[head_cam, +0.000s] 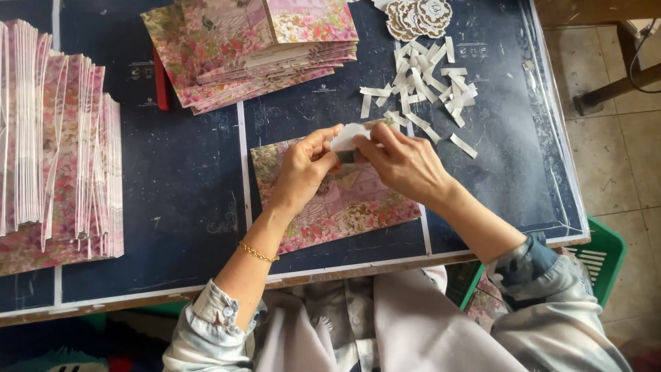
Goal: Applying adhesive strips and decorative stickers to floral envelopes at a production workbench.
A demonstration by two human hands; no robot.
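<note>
Peeling the small white paper sticker (pixel 346 135), it seems, over the pink flowery paper envelope (pixel 335 196) flat on the dark blue table (pixel 186 186) | left hand (pixel 305 169) pinches the sticker's left edge, wrist bent in | right hand (pixel 403 162) pinches its right side, fingers curled | next: steady fingers to press it down.

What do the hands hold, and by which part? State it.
Both the left hand and the right hand pinch a small white paper piece by its lower edges, above a floral envelope.
</note>
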